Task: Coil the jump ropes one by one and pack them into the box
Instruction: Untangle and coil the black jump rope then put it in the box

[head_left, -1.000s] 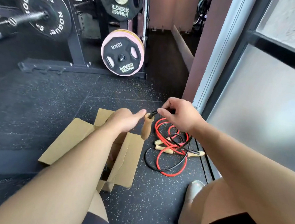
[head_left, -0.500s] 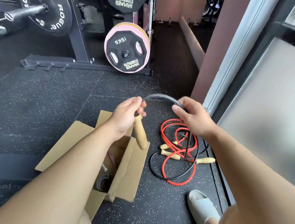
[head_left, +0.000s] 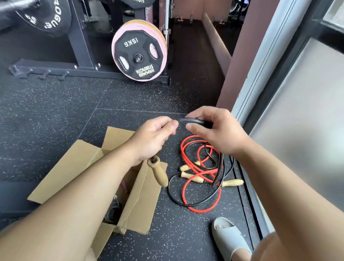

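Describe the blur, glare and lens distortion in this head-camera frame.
Head view: wide-angle bending makes the door frame lean at the right; the black rope between the left hand and right hand is motion-smeared with a pale sheen; the barbell at upper left is soft; the frosted glass is bright, with a diffuse grey shadow.

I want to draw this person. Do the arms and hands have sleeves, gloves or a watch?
No. The left arm and right arm are bare: no sleeves, no watch. The left hand and right hand wear no gloves, and I see no rings.
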### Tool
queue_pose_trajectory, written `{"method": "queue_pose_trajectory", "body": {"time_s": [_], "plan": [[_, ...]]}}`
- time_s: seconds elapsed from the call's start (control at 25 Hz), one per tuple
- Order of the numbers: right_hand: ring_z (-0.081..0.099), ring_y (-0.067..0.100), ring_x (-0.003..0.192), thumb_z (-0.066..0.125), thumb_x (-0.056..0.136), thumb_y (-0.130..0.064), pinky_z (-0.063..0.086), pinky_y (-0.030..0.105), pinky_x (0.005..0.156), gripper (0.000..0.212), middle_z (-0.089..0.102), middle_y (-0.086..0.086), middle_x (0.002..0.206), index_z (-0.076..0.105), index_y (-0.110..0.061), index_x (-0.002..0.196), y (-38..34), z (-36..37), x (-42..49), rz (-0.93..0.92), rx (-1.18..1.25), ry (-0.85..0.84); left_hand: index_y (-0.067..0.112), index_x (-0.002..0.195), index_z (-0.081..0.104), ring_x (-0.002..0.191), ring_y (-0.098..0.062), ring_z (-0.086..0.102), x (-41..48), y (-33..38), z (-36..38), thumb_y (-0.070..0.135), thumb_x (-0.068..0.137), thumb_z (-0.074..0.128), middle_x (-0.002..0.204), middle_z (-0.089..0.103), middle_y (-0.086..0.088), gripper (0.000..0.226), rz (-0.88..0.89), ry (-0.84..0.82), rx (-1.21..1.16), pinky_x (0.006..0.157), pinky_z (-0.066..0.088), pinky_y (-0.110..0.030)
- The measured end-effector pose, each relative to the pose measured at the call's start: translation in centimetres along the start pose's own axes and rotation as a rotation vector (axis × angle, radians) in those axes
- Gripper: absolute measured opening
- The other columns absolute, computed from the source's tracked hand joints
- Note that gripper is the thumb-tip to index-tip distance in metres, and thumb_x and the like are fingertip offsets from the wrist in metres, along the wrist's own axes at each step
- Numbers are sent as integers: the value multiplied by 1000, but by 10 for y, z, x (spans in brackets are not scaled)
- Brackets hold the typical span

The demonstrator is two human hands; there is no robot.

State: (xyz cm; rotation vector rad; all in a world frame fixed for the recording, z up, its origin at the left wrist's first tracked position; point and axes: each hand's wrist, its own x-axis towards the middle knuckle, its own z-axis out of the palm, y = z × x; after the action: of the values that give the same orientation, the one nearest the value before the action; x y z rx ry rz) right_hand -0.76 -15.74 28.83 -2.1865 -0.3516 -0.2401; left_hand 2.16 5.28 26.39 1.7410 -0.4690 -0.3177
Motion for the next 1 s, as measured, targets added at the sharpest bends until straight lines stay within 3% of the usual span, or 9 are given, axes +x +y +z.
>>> {"method": "queue_pose_trajectory", "body": {"time_s": [0.16, 0.28, 0.52, 0.64, 0.72, 0.8, 0.88, 0.92, 1.0], "plan": [[50, 19, 66, 66, 95, -33, 44, 44, 63, 15, 55, 11, 73, 64, -20, 101, 19, -8, -12, 72, 166, 28, 15, 78, 52, 46, -10, 17, -4, 12, 2, 24, 103, 41, 54, 23, 7, 29, -114, 46, -395, 50, 13, -31], [48, 19, 67, 59, 96, -42, 45, 47, 64, 18, 53, 10, 73, 63, -27, 104, 28, -3, -18, 98, 136, 145, 14, 82, 52, 45, -10, 23, -13, 18, 14, 23, 97, 31, 56, 25, 5, 28, -256, -167, -632, 49, 23, -27], [62, -6, 83, 36, 110, -30, 46, 14, 83, 28, 71, -12, 92, 62, -23, 118, -6, 31, -36, 337, 438, -81, 18, 80, 42, 49, -8, 30, -23, 44, 52, 21, 92, 33, 59, 31, 6, 15, -151, -204, -1119, 53, 30, -24], [59, -9, 75, 11, 101, -62, 45, 16, 77, 59, 61, -19, 83, 54, -28, 125, -12, 33, -37, 413, 667, -301, 18, 84, 47, 60, -12, 49, -18, 41, 56, 23, 103, 33, 64, 53, 4, 24, -121, -39, -987, 66, 40, -28], [60, -17, 84, 30, 97, -66, 45, 12, 82, 66, 61, -22, 95, 41, -19, 140, -12, 28, -40, 322, 623, -409, 15, 90, 53, 71, -16, 61, -18, 38, 55, 24, 105, 38, 75, 69, 0, 23, -70, 8, -808, 74, 44, -32], [67, 9, 101, 72, 85, -52, 50, 31, 91, 68, 69, -3, 106, 50, -6, 129, -8, 25, -41, 261, 572, -503, 13, 92, 58, 78, -17, 65, -21, 36, 56, 28, 99, 50, 88, 74, -5, 18, -22, -38, -629, 76, 50, -30], [68, 37, 89, 84, 78, -19, 55, 47, 84, 43, 69, 23, 95, 60, 5, 105, -12, 33, -43, 196, 457, -567, 10, 91, 65, 75, -15, 64, -22, 36, 56, 35, 86, 66, 88, 73, -11, 26, 3, -20, -381, 69, 52, -27], [69, 34, 73, 74, 79, 3, 59, 44, 75, 16, 68, 20, 79, 63, 0, 90, -15, 37, -42, 203, 462, -544, 5, 89, 67, 69, -13, 61, -22, 37, 55, 35, 83, 71, 81, 71, -13, 31, 13, 21, -273, 61, 49, -25], [53, 6, 46, 48, 80, 22, 46, 18, 50, 36, 58, -10, 53, 51, -12, 71, -19, 39, -40, 267, 438, -427, -1, 82, 67, 53, -8, 54, -20, 42, 48, 29, 82, 77, 63, 65, -5, 32, 23, 87, -131, 48, 40, -20]]}}
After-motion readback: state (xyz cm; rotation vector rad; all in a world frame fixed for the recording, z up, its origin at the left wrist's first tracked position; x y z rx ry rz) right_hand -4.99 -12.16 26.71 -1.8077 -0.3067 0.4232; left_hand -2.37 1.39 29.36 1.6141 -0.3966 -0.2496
